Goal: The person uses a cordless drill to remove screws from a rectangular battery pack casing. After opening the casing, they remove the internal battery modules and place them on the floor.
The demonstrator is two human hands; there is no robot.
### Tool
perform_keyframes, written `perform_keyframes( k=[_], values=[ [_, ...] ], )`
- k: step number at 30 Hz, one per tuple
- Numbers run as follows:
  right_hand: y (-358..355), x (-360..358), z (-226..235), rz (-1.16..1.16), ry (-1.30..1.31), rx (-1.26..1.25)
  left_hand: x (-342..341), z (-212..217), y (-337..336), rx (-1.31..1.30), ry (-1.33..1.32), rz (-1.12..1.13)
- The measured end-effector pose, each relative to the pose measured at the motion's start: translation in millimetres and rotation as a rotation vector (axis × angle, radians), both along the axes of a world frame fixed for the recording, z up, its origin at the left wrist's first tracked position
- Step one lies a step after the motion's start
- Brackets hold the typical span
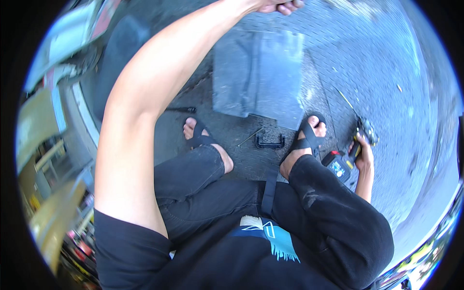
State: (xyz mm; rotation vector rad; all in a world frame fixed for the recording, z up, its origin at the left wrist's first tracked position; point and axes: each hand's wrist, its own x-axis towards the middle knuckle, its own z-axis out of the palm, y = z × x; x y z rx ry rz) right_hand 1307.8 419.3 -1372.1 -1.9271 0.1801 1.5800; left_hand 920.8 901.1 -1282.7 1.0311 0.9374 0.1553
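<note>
Cordless drill (355, 150) gripped in right hand (363, 155) beside knee; left hand (280, 6) stretched forward, fingers curled, grasp unclear.

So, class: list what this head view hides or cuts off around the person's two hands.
- Left hand: cut off by the top edge; only curled fingers show, and what they grip is unseen.
- Cordless drill in the right hand: partly hidden by the right knee and the hand itself.
- Grey panel: its left part is covered by the raised left arm.
- Small black handle between the sandalled feet: too small to identify.
</note>
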Motion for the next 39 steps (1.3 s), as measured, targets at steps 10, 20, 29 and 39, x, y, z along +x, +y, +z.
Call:
perform_keyframes(
  k=[10, 20, 29, 39],
  values=[
    [160.6, -72.9, 99.8, 1.037, -0.423, 0.175, -138.4, -52.0, -23.8, 0.023, 0.142, 0.343],
    [363.6, -199.9, 72.4, 0.936, -0.190, 0.473, -162.0, -88.3, -22.2, 0.835, 0.551, -0.174],
    [394.2, -210.3, 52.1, 1.220, -0.176, 0.429, -180.3, -56.2, -44.4, 0.177, 0.495, -0.006],
    [414.0, -200.6, 54.5, 1.483, -0.111, 0.412, -196.1, -50.4, -35.2, -0.078, 0.283, 0.051]
  ],
)
